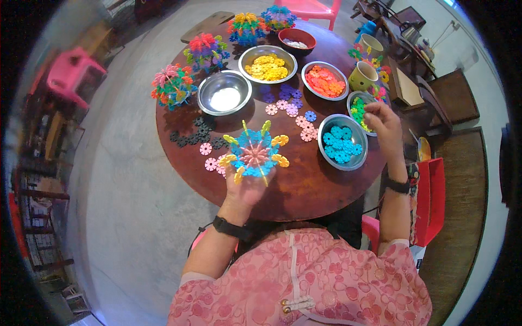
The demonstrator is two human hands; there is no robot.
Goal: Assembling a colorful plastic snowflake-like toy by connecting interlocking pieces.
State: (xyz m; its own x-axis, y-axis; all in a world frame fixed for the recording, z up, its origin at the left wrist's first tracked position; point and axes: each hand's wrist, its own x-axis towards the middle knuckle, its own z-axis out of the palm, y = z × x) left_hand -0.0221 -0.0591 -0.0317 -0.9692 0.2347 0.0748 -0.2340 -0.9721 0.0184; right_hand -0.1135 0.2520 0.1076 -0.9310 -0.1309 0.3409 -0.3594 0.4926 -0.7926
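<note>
My left hand (246, 188) is closed under a half-built ball of interlocking plastic snowflake discs (255, 155) and holds it above the near part of the table. Its middle is pink, a blue ring goes round that, and yellow and yellow-green discs stick out at the edge. My right hand (384, 126) is over the bowl of green discs (359, 112) at the right, thumb and fingers pinched together. Whatever lies between those fingertips is too small to make out. Beside this hand sits a metal bowl of blue discs (341, 145).
On the round brown table (304, 187) are bowls of yellow (266, 68) and orange discs (325, 81), a bare metal bowl (224, 93) and a red bowl (297, 41). Loose black discs (202, 130) and pink discs (307, 130) lie between. Finished colourful balls (174, 87) line the far left; cups (362, 76) stand right.
</note>
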